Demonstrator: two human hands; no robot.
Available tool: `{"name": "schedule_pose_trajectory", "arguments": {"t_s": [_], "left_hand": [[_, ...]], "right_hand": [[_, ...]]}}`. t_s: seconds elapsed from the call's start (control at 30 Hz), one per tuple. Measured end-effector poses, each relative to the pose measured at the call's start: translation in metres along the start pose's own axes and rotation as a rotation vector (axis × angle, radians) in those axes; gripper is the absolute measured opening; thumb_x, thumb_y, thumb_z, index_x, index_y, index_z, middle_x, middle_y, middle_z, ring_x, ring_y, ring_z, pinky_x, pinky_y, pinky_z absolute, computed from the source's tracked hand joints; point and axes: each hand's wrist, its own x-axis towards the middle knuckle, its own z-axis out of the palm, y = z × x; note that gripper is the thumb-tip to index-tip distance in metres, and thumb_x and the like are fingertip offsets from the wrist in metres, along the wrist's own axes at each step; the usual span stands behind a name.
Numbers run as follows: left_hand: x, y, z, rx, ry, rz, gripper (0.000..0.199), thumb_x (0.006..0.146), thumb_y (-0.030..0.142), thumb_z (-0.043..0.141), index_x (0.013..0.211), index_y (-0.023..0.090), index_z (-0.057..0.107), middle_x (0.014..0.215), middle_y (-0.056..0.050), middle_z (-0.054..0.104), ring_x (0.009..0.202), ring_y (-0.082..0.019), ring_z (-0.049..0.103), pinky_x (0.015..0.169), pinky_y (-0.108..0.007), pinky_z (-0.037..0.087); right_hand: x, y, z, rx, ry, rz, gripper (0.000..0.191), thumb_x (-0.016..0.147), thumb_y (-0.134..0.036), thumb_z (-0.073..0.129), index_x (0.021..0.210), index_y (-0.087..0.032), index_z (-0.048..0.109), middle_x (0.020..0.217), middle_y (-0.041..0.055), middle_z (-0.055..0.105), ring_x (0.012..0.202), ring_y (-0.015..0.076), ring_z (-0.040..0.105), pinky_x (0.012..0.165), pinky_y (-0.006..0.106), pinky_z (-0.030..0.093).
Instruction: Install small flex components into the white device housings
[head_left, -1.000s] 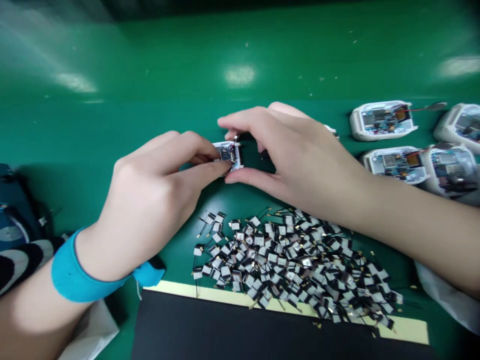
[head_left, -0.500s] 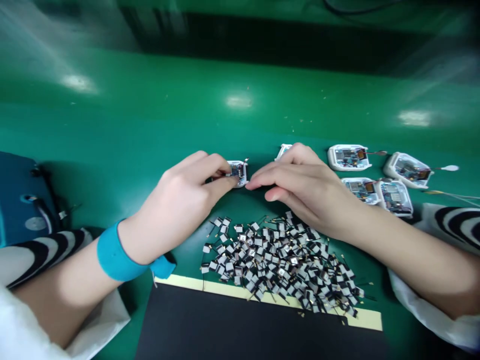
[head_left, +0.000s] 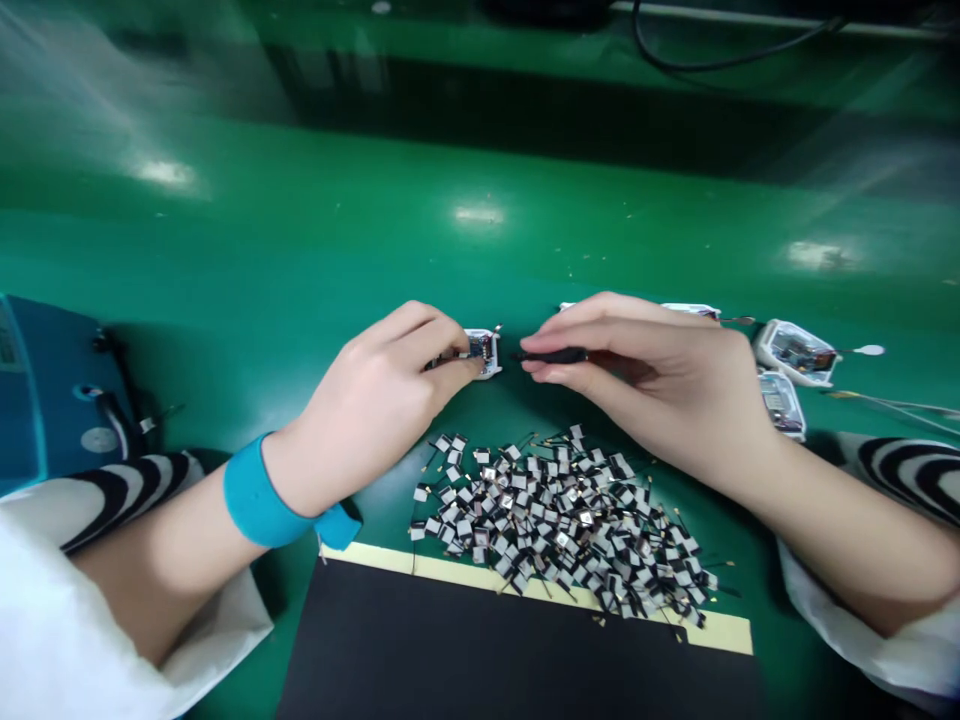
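Observation:
My left hand [head_left: 401, 395], a teal band at its wrist, has thumb and fingers closed on a small white device housing [head_left: 491, 372]. A circuit board shows inside the housing, whose left part is hidden by my fingers. To the right of it, my right hand [head_left: 637, 370] pinches a slim black pointed tool [head_left: 562, 355]. The tool's tip points left toward the housing, with a gap between them. Below both hands lies a heap of small grey-and-black parts with short leads [head_left: 555, 520].
More open white housings [head_left: 799, 352] with boards lie at the right, partly behind my right hand. Thin wires [head_left: 885, 403] lie near my right sleeve. A black sheet with a yellow edge [head_left: 450, 640] is at the front. A blue box [head_left: 60, 400] stands at the left.
My right hand has moved slightly right, away from the housing, and turned, so the black tool now shows between its fingertips. My left hand keeps hold of the housing. The view has shifted slightly.

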Motion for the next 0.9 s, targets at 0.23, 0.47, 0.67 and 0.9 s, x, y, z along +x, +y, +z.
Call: {"name": "schedule_pose_trajectory", "arguments": {"t_s": [0.23, 0.47, 0.67, 0.9], "left_hand": [[0.0, 0.002, 0.0, -0.016, -0.027, -0.044, 0.021, 0.085, 0.018, 0.04, 0.09, 0.022, 0.06, 0.093, -0.002, 0.057, 0.094, -0.017, 0.053, 0.075, -0.028, 0.048], [-0.001, 0.001, 0.001, 0.023, 0.014, -0.025, 0.021, 0.085, 0.018, 0.039, 0.082, 0.021, 0.06, 0.086, -0.001, 0.056, 0.083, -0.016, 0.055, 0.067, -0.026, 0.046], [0.0, 0.003, 0.0, 0.015, 0.006, -0.049, 0.025, 0.085, 0.017, 0.037, 0.078, 0.02, 0.061, 0.083, -0.001, 0.055, 0.077, -0.015, 0.054, 0.063, -0.025, 0.044], [0.002, 0.005, 0.0, -0.03, -0.031, -0.113, 0.031, 0.085, 0.018, 0.034, 0.075, 0.019, 0.063, 0.08, -0.002, 0.055, 0.075, -0.016, 0.054, 0.06, -0.026, 0.042]], "right_hand": [[0.009, -0.003, 0.011, -0.105, 0.081, -0.018, 0.004, 0.078, -0.021, 0.057, 0.076, -0.021, 0.06, 0.075, -0.0038, 0.064, 0.066, 0.01, 0.06, 0.056, 0.022, 0.05], [0.013, -0.011, 0.014, -0.302, 0.071, -0.204, 0.006, 0.079, -0.014, 0.053, 0.076, -0.016, 0.058, 0.073, -0.0006, 0.063, 0.065, 0.0098, 0.058, 0.05, 0.022, 0.043], [0.016, -0.021, 0.016, -0.411, 0.019, -0.069, 0.007, 0.08, -0.021, 0.051, 0.073, -0.021, 0.053, 0.07, 0.0, 0.06, 0.062, 0.0146, 0.056, 0.049, 0.026, 0.04], [0.018, -0.014, 0.025, -0.32, 0.07, -0.055, 0.014, 0.081, -0.027, 0.049, 0.069, -0.02, 0.048, 0.068, 0.0004, 0.057, 0.06, 0.0142, 0.054, 0.052, 0.026, 0.044]]}}
